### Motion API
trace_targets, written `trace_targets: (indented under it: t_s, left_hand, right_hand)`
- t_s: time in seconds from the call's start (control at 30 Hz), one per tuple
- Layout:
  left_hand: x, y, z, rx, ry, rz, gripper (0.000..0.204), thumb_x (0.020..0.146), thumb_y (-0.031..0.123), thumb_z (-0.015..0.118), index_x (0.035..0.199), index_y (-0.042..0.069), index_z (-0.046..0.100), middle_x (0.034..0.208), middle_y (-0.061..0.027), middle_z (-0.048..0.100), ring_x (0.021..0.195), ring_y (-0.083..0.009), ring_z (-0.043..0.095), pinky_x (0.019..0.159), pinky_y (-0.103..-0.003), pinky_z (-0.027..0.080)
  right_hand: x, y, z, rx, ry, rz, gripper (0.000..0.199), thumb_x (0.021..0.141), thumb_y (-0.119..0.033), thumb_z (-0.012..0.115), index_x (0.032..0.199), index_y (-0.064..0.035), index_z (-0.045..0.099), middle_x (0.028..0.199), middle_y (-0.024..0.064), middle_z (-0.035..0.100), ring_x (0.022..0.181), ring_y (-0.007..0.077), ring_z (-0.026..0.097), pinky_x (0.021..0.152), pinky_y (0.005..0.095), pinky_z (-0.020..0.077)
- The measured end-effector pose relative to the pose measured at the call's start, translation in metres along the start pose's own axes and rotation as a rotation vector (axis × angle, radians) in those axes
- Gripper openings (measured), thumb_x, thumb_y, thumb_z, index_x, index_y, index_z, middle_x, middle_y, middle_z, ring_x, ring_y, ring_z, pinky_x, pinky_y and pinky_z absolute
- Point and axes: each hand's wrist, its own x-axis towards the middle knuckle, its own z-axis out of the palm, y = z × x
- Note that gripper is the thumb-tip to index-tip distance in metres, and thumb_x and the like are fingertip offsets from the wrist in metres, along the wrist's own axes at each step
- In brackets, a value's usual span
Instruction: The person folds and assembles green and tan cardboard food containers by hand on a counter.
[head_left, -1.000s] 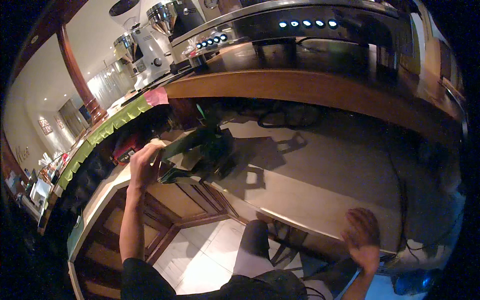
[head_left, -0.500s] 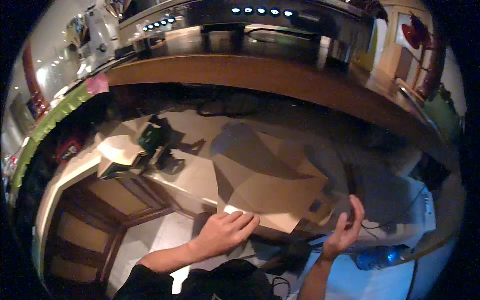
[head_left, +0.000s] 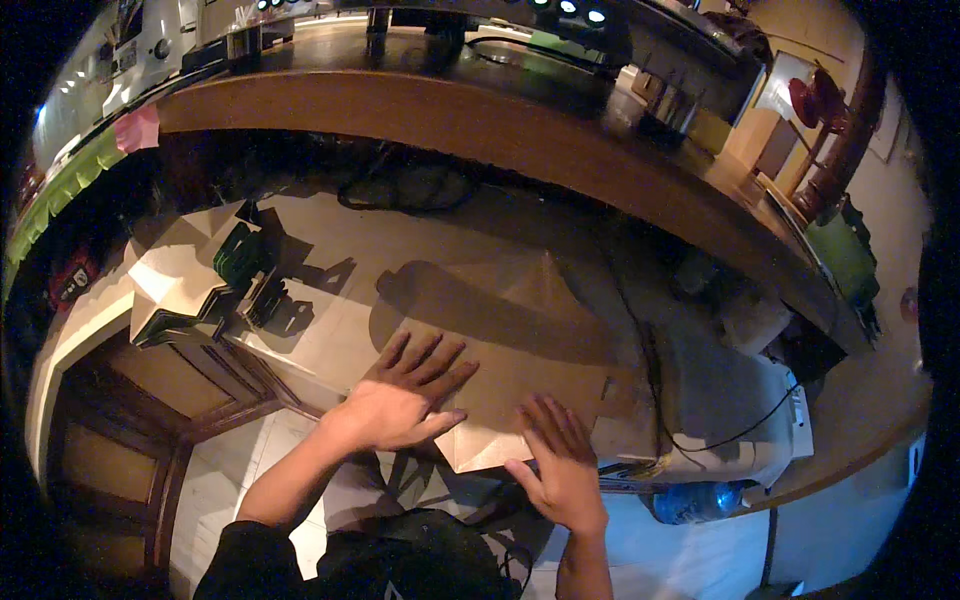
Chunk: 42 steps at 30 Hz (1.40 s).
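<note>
A person's two hands are on a big piece of brown paper (head_left: 505, 375), which lies flat on the pale table (head_left: 340, 230) right in front of the person, under the dark wooden ledge (head_left: 400, 100). The left hand (head_left: 405, 400) rests on the near left part of the paper, with its fingers spread wide and its thumb sticking out toward the right. The right hand (head_left: 560, 465) is at the near edge, with its fingers close together on the paper and its thumb held apart from them. Neither hand looks to be pinching anything, and how hard they press cannot be told. The paper has fold lines on it, and one near corner pokes out between the hands, a bit past the table edge. Laying the paper out flat looks done, so this piece seems to be only partway along. Its far part is in shadow, so small folds there are hard to see. Over to the left, well apart from the hands, sits a pile of folded paper (head_left: 180, 270), with a dark green thing (head_left: 238, 257) at its right side. The pile looks like work that is already done, but how many pieces are in it cannot be told. The flat paper is not yet bent into zigzag folds like the pile, so the folding seems to be the part left
</note>
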Motion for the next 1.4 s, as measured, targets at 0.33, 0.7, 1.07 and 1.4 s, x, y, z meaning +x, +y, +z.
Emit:
trace_targets:
  t_s: [0.33, 0.7, 1.07, 1.4]
  left_hand:
    - [0.031, -0.003, -0.014, 0.027, 0.079, 0.104, 0.077, 0.087, 0.072, 0.052, 0.130, 0.007, 0.058, 0.128, -0.0207, 0.054, 0.120, -0.0395, 0.049, 0.111, -0.051, 0.032]
    - [0.061, -0.006, -0.019, 0.066, -0.207, 0.106, 0.101, 0.084, 0.083, 0.043, 0.150, 0.007, 0.040, 0.154, -0.0237, 0.037, 0.147, -0.0419, 0.027, 0.120, -0.058, 0.017]
    - [0.110, -0.038, -0.006, -0.150, -0.230, 0.057, 0.102, 0.091, 0.079, 0.035, 0.158, 0.003, 0.024, 0.164, -0.0190, 0.023, 0.151, -0.0333, 0.021, 0.123, -0.052, 0.007]
    - [0.110, -0.019, -0.016, 0.074, -0.012, 0.006, 0.089, 0.095, 0.069, 0.039, 0.155, 0.003, 0.032, 0.159, -0.0167, 0.034, 0.149, -0.0387, 0.022, 0.121, -0.053, 0.014]
  right_hand:
    - [0.053, 0.024, 0.001, -0.074, -0.067, 0.093, 0.048, 0.092, -0.039, 0.065, 0.129, -0.0085, 0.061, 0.132, 0.0157, 0.058, 0.126, 0.0368, 0.050, 0.109, 0.0468, 0.0361]
    - [0.072, 0.059, 0.036, -0.269, 0.143, 0.009, 0.067, 0.095, -0.057, 0.052, 0.143, -0.0105, 0.052, 0.149, 0.0217, 0.041, 0.135, 0.0472, 0.037, 0.109, 0.0680, 0.0268]
    - [0.071, 0.047, 0.030, -0.274, 0.250, -0.062, 0.069, 0.092, -0.057, 0.057, 0.136, -0.0052, 0.054, 0.146, 0.0209, 0.043, 0.134, 0.0439, 0.038, 0.106, 0.0593, 0.0326]
    - [0.051, 0.059, -0.062, -0.046, -0.012, -0.067, 0.062, 0.091, -0.055, 0.061, 0.128, -0.0057, 0.063, 0.131, 0.0205, 0.060, 0.123, 0.0406, 0.055, 0.106, 0.0520, 0.0418]
